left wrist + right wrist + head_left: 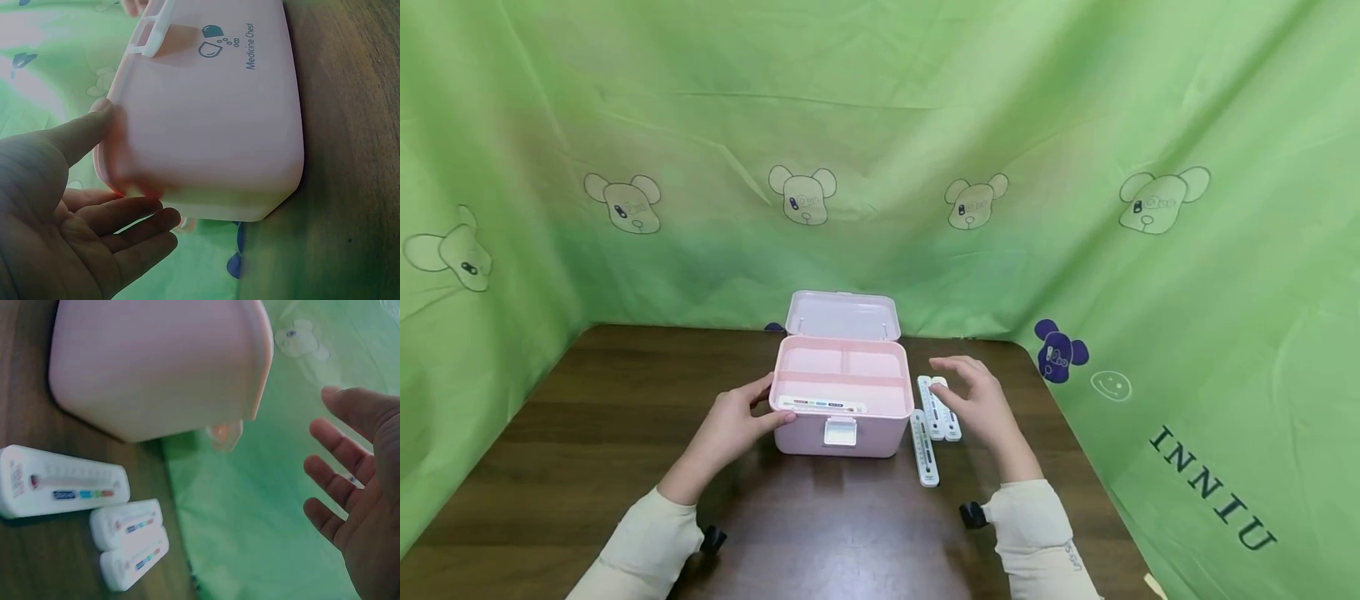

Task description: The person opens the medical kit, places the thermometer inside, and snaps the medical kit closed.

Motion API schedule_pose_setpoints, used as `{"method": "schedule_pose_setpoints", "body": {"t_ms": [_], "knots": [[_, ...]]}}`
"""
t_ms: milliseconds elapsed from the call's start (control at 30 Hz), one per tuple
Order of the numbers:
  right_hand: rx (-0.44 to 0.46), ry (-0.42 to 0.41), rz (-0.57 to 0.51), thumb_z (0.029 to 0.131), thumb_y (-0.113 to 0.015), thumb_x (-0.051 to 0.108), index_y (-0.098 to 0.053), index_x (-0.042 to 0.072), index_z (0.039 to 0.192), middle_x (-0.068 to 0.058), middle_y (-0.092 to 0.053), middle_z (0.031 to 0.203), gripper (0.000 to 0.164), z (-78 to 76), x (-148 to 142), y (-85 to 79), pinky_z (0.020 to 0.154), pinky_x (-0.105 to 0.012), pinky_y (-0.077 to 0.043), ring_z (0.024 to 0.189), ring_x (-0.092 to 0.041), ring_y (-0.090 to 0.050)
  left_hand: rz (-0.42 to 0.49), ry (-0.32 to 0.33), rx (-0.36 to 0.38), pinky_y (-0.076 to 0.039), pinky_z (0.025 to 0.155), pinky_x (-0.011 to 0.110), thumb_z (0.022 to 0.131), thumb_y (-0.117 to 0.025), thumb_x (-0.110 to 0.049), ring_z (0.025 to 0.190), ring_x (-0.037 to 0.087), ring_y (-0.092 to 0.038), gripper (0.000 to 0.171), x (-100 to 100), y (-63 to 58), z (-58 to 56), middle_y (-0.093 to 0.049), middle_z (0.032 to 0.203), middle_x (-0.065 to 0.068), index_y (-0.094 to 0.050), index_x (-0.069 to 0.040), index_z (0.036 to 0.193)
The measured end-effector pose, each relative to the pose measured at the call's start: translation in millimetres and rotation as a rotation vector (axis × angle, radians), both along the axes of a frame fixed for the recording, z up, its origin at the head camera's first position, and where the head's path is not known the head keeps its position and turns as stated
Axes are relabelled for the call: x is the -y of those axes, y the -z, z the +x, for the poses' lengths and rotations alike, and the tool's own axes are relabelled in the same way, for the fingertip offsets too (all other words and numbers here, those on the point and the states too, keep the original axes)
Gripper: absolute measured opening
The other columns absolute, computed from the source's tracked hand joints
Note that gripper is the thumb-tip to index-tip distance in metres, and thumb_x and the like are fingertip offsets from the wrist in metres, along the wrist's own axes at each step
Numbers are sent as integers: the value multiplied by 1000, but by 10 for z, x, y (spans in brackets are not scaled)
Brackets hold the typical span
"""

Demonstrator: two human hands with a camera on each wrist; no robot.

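Observation:
A pink medicine box (842,436) stands on the table with its lid (843,317) raised behind it. My left hand (733,423) holds its front left corner, thumb at the front rim and fingers along the left side. Lying along the front of the tray compartment is a white thermometer (822,406). To the box's right, two thermometers (931,410) lie side by side, and another thermometer (924,448) lies nearer the front. Over the pair hovers my right hand (979,407), its fingers spread and holding nothing; the right wrist view shows its bare palm.
The box has a white front latch (840,432), and dividers (845,363) part its tray. Brown wooden tabletop (842,533) extends in front and to both sides. A green printed curtain (880,100) hangs close behind the table and along its sides.

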State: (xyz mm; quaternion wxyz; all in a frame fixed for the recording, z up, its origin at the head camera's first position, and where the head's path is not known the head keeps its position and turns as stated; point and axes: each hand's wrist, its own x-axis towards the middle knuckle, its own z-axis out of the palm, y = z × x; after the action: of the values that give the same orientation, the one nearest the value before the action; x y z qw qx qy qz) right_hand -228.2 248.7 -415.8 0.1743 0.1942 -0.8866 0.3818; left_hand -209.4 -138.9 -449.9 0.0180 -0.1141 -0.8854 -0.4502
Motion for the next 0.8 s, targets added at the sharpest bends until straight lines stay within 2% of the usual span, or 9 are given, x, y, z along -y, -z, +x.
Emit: {"method": "schedule_pose_setpoints", "body": {"t_ms": [200,400,567,800], "knots": [[61,130,-46,90,-79,9,-69,6,128,-14,-68,127,40,176,-96,186,107,-52,-42,124,-32,-56,-4,5,10,-53,100,54,85,-81,-52,131,36,-59,89,3,10,10,-58,147,14,-46,-10,155],[138,215,-17,88,-82,14,-68,4,130,-18,-68,126,46,352,-115,345,105,-53,-42,121,-35,-57,-24,-10,29,-53,100,54,85,-80,-53,130,38,-59,91,27,4,27,-56,148,16,-44,-9,156],[226,296,10,88,-82,19,-68,4,131,-17,-67,128,48,511,-102,487,106,-56,-42,123,-37,-58,-15,3,27,-53,100,55,86,-80,-50,132,38,-58,89,27,-16,26,-55,149,16,-44,-9,156],[291,335,25,85,-86,21,-71,6,128,-13,-70,120,48,634,-24,728,103,-53,-45,118,-34,-62,-21,20,-17,-52,101,55,88,-80,-48,130,38,-60,83,15,-29,16,-59,145,16,-47,-10,154]]}}
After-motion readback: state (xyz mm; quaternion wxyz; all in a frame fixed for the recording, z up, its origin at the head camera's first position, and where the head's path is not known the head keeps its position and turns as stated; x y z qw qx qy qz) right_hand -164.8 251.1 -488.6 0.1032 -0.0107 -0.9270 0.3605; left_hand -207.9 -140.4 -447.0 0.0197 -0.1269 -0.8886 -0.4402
